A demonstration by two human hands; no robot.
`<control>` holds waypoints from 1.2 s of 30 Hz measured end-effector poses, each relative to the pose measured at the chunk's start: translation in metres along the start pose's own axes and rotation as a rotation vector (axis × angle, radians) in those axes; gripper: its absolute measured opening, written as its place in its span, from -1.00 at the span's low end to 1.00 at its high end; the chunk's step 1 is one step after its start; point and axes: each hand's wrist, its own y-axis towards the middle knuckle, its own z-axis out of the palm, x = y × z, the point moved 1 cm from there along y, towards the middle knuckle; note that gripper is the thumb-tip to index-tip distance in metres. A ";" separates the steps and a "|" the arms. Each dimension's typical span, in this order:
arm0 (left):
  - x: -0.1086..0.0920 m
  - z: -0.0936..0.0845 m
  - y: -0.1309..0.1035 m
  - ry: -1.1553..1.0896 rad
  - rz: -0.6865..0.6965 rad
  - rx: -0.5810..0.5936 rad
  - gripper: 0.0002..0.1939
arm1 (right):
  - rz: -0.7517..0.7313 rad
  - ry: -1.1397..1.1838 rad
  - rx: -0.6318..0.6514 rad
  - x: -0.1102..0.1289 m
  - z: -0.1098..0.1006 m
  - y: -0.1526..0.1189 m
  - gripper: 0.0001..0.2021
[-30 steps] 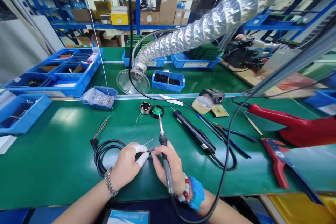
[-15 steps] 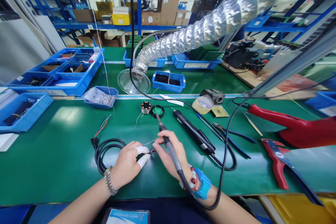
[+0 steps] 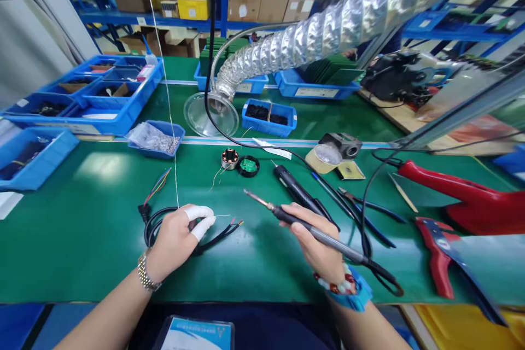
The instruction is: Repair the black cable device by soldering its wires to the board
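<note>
My right hand (image 3: 314,235) is wrapped round a soldering iron (image 3: 343,247), its tip pointing up and left above the green bench. In white finger cots, the thumb and forefinger of my left hand (image 3: 174,235) pinch a thin solder wire (image 3: 222,215), whose end sticks out to the right. That wire hangs down from above. Just beside my left hand, the stripped end of a black cable (image 3: 219,237) rests on the bench, coloured leads showing. Beyond both hands are a motor stator (image 3: 229,159) with copper windings and a round black housing (image 3: 248,166) with a green circuit board.
A black electric screwdriver (image 3: 297,188), pliers (image 3: 367,202) and a red-handled wire stripper (image 3: 437,257) lie on the right. Behind stand a fume duct (image 3: 287,46), a blue bin of black parts (image 3: 268,127) and a blue divided tray (image 3: 123,126).
My right hand has moved right with the soldering iron, which now lies flatter. My left hand has shifted left, and the cable end it was holding now lies free on the bench.
</note>
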 end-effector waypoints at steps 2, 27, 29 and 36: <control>-0.003 0.002 0.000 0.014 0.091 -0.028 -0.88 | 0.087 0.106 -0.040 -0.006 0.001 -0.006 -0.80; -0.007 0.010 0.005 0.098 0.192 -0.072 -0.84 | 0.339 0.400 -0.111 -0.001 0.016 -0.008 -0.88; -0.006 0.009 0.005 0.102 0.191 -0.074 -0.84 | 0.327 0.364 -0.092 -0.004 0.015 -0.009 -0.87; -0.007 0.007 0.006 0.098 0.195 -0.097 -0.83 | 0.296 0.296 -0.046 -0.011 0.015 -0.013 -0.85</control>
